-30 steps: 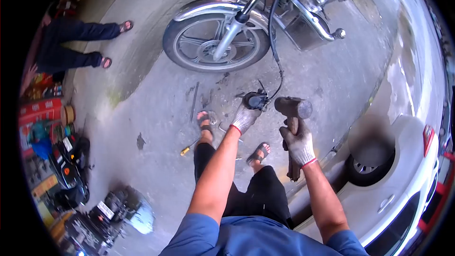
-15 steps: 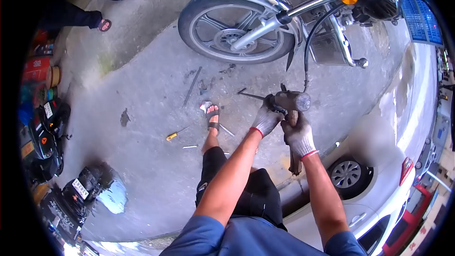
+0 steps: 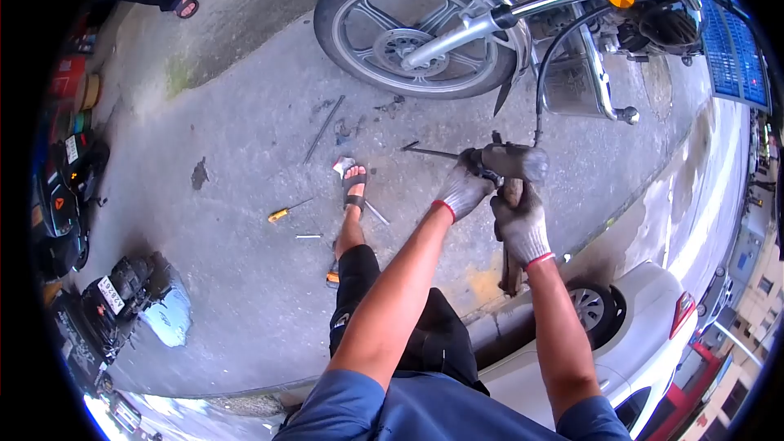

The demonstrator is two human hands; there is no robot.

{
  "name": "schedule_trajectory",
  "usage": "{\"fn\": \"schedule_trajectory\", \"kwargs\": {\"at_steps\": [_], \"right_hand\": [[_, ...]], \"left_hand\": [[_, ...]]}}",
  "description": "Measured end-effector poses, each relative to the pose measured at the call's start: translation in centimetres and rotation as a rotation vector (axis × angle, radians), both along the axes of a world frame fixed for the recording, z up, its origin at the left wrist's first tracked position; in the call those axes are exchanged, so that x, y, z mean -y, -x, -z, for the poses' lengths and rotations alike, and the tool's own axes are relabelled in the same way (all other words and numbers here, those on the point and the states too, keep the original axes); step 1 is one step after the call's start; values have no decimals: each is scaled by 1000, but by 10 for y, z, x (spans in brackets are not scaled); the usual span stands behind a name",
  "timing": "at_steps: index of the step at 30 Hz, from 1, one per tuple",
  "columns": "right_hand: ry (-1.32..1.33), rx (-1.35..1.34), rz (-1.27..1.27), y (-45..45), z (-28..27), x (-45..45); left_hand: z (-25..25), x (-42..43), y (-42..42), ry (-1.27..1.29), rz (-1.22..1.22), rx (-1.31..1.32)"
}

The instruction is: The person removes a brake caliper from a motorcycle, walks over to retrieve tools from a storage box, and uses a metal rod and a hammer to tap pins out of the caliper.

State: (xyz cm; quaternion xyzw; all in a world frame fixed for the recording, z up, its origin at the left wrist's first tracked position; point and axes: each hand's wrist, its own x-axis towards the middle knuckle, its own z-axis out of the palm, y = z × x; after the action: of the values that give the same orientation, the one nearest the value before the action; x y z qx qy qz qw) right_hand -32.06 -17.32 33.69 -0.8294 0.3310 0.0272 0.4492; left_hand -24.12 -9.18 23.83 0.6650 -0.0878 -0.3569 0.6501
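Right hand [image 3: 523, 227] clenched on the hammer [image 3: 523, 161] handle, head up; our left hand [image 3: 464, 193] grasps a dark part [image 3: 488, 174] on the head's 8 o'clock side, partly hidden by it. We can't tell if they touch. From our hands: hose [image 3: 540, 86] at 1 o'clock, front wheel [image 3: 390, 43] 11, metal rod [image 3: 324, 129] 10, screwdriver [image 3: 281, 214] 9, white car [image 3: 625, 351] 5.

You have bright daylight, glare on the floor [image 3: 698, 184] at right, a slightly blurred hammer [image 3: 519, 162] and warped, blackened edges.
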Motion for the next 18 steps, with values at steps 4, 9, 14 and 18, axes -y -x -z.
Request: {"fn": "schedule_trajectory", "kwargs": {"at_steps": [4,9,14,18], "right_hand": [[-69,-174,80,-2,-28,10],[-61,57,167,-6,-98,-2],[-170,-11,76,17,11,8],[-178,-244,170,-1,-32,8]], "left_hand": [[1,6,4,101,-17,-186],[9,12,-2,-90,93,185],[17,8,9,146,-187,-70],[27,10,-2,-81,148,393]]}}
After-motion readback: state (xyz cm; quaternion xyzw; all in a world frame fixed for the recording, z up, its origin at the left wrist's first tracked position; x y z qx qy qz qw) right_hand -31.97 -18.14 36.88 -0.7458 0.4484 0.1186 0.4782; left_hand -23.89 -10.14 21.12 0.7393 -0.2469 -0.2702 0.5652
